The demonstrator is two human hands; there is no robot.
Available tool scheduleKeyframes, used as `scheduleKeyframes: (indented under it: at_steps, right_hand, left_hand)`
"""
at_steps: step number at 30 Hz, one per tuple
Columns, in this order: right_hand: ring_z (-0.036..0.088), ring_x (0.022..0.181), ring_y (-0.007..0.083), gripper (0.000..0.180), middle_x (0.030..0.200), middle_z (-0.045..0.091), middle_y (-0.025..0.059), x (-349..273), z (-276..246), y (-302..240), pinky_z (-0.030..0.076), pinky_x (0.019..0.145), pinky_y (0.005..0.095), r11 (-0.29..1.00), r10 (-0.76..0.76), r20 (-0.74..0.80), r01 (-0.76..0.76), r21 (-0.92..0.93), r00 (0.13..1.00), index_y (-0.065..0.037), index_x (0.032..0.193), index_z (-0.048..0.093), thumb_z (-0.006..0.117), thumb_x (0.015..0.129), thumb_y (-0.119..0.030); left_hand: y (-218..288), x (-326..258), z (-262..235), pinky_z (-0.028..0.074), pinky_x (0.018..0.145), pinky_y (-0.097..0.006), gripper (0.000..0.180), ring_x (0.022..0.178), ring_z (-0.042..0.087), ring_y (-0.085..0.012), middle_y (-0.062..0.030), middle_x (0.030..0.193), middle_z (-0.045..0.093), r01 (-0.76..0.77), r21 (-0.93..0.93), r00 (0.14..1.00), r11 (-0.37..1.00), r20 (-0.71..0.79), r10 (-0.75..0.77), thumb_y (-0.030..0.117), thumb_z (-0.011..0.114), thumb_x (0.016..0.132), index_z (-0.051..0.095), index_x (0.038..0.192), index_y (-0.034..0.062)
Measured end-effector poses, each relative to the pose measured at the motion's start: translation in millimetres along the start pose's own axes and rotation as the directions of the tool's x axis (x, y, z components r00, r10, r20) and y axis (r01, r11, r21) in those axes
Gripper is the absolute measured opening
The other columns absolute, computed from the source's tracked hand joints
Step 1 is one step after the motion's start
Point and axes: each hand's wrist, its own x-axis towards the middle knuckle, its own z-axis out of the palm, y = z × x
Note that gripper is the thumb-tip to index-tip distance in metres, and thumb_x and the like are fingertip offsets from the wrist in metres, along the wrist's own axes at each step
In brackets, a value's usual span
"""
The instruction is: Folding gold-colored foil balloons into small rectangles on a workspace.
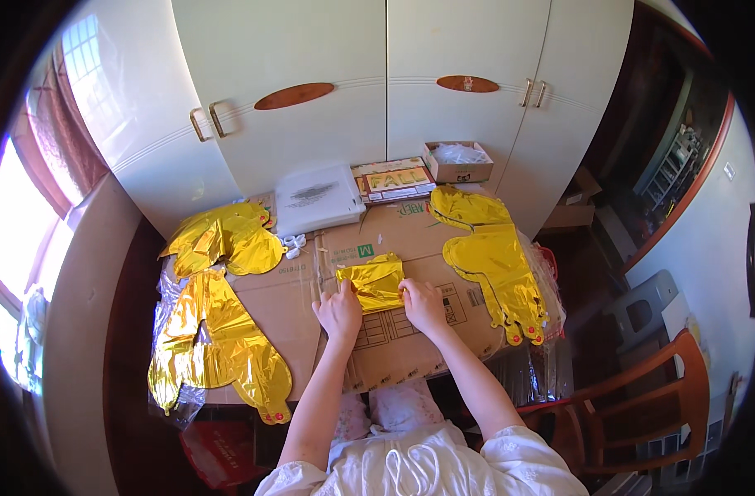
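Both hands, left hand point(339, 311) and right hand point(421, 302), press a half-folded gold foil balloon point(372, 281) flat, fingers closed on its edges, while three others point(493, 256) lie unfolded on the cardboard-covered worktop point(410, 347).

Bare cardboard point(410, 335) lies open right below my fingers point(342, 304), so I can draw both hands back toward me freely. To my left, flat gold foil balloons point(216, 331) cover that end of the bench, and another gold balloon point(497, 264) blocks the right side. Ahead, a white plastic packet point(318, 198), a printed box point(392, 179) and a small open carton point(457, 161) stand against the cupboard doors point(377, 83).
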Motion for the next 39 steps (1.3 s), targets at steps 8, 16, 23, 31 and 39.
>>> scheduleKeyframes:
  at_steps: [8, 16, 23, 31, 39]
  right_hand:
    - [0.059, 0.079, 0.0259, 0.012, 0.080, 0.064, 0.0034, -1, -2, -2, 0.041, 0.072, 0.0428, 0.998, -0.060, -0.036, 0.059, -0.024, 0.998, -0.014, 0.096, 0.057, 0.057, 0.084, -0.011]
    - [0.059, 0.081, 0.0270, 0.016, 0.088, 0.065, 0.0040, -3, 2, 0, 0.041, 0.074, 0.0430, 0.998, -0.046, -0.063, 0.044, -0.034, 0.997, -0.013, 0.100, 0.057, 0.058, 0.084, -0.010]
    - [0.059, 0.083, 0.0255, 0.016, 0.090, 0.065, 0.0029, -3, 4, 2, 0.041, 0.074, 0.0428, 0.996, -0.073, -0.048, 0.071, -0.051, 0.996, -0.013, 0.100, 0.058, 0.058, 0.084, -0.010]
    - [0.060, 0.083, 0.0281, 0.016, 0.086, 0.065, 0.0062, -2, 5, 1, 0.041, 0.074, 0.0452, 0.999, -0.034, -0.023, 0.033, -0.039, 0.999, -0.014, 0.100, 0.056, 0.057, 0.084, -0.014]
    - [0.058, 0.100, 0.0319, 0.025, 0.111, 0.061, 0.0114, 32, -9, 5, 0.045, 0.088, 0.0427, 0.994, -0.090, 0.004, 0.090, 0.070, 0.996, -0.009, 0.111, 0.059, 0.056, 0.088, -0.020]
  left_hand:
    - [-5, 4, 5, 0.039, 0.070, -0.042, 0.019, 0.076, 0.062, -0.0253, -0.0076, 0.064, 0.064, 0.004, -0.026, 0.999, 1.000, 0.046, -0.003, 0.022, 0.060, 0.083, 0.060, 0.099, 0.0123]
    - [-4, 3, -21, 0.041, 0.076, -0.043, 0.035, 0.096, 0.059, -0.0262, -0.0116, 0.100, 0.065, -0.031, 0.009, 0.987, 0.999, 0.156, 0.029, 0.024, 0.060, 0.083, 0.058, 0.114, 0.0086]
    - [1, 26, -10, 0.028, 0.110, -0.045, 0.056, 0.136, 0.033, -0.0311, -0.0164, 0.144, 0.039, -0.412, -0.100, 0.904, 0.906, 0.081, 0.420, 0.034, 0.053, 0.090, 0.044, 0.136, 0.0038]
    - [9, 22, 24, 0.015, 0.113, -0.054, 0.069, 0.142, 0.022, -0.0325, -0.0116, 0.152, 0.029, -0.387, -0.135, 0.844, 0.912, 0.348, 0.409, 0.055, 0.032, 0.094, 0.032, 0.146, 0.0108]
    - [11, 17, 18, 0.014, 0.113, -0.055, 0.073, 0.143, 0.020, -0.0316, -0.0118, 0.153, 0.027, -0.376, -0.096, 0.851, 0.922, 0.357, 0.385, 0.055, 0.035, 0.092, 0.031, 0.145, 0.0054]
